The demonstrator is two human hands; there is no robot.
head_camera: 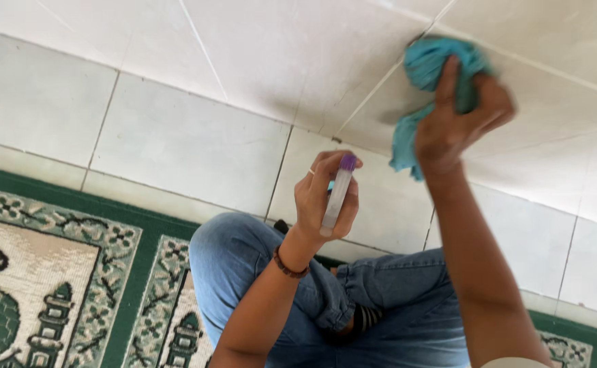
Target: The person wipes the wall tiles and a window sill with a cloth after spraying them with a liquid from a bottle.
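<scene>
While the person is sitting in blue jeans on one green patterned rug, two hands are working. The right hand is gripping one teal cloth against the white tiled wall; the left hand is clasping one slim spray bottle with a purple cap, near the wall.

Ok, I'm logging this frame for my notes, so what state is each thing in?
Teal cloth: bunched up, pressed against the white tiled wall.
Right hand: gripping the cloth, blurred.
Spray bottle: small, clear, purple cap on top, held upright.
Left hand: closed around the bottle, ring on one finger, beaded bracelet at the wrist.
Green patterned rug: lying flat on the floor.
</scene>
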